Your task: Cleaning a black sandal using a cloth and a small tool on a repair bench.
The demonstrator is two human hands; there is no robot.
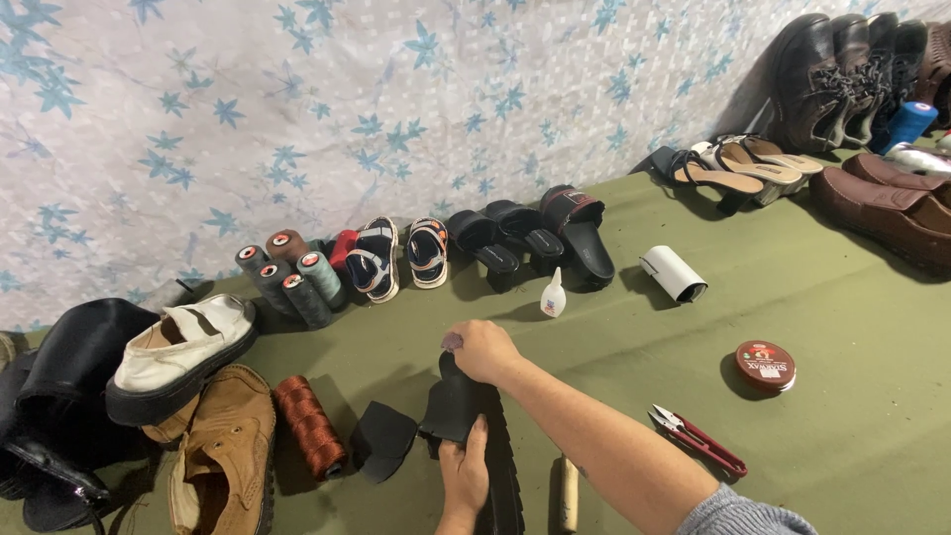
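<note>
Right hand [482, 349] gripping black shoe [474, 416], round red tin [765, 365] nearby

Two bare hands are seen, the left hand [464, 474] and the right hand [481, 351]. The right forearm is left uncovered, and a grey knitted sleeve [738, 513] is pushed up near the elbow. No gloves or rings are worn.
</note>
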